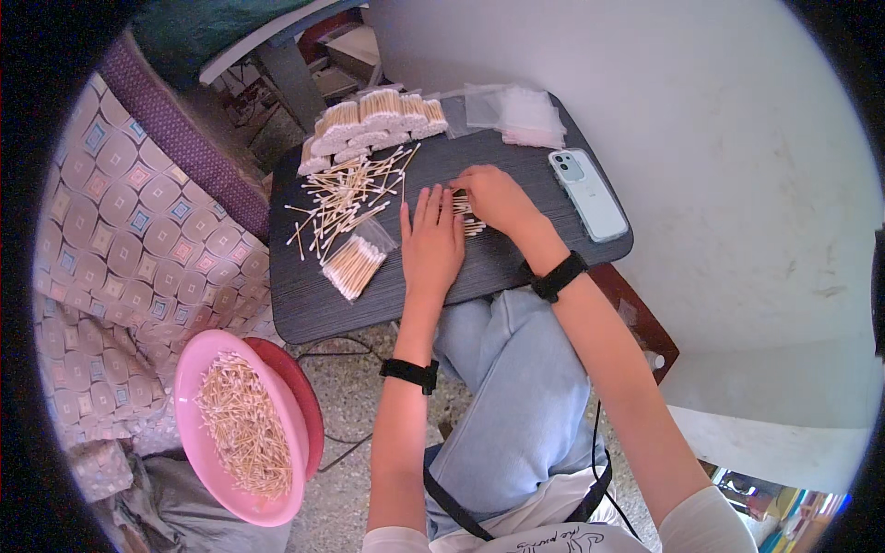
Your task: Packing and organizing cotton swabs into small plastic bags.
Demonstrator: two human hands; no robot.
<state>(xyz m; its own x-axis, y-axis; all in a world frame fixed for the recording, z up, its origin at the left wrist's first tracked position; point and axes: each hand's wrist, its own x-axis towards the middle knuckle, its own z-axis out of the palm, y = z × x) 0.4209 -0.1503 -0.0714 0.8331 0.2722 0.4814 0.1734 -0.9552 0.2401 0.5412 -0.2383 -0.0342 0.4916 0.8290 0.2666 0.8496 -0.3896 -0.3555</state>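
Note:
Between my hands, a small row of cotton swabs (472, 224) lies on the dark tabletop. My left hand (431, 244) rests flat along the left side of the row, its fingers stretched out. Over the row's far end and right side, my right hand (496, 198) is curled with fingertips pressed together on the swabs, partly hiding them. To the left is a filled clear bag of cotton swabs (354, 267), its flap toward my left hand. Beyond that bag, loose cotton swabs (355, 192) are scattered in a heap.
Stacked packs of cotton swabs (380, 115) stand at the table's far edge, with empty clear bags (533, 118) to their right. A white phone (588, 195) lies by the right edge. Below left, a pink basin (189, 429) holds many swabs. A wall (737, 184) borders the right side.

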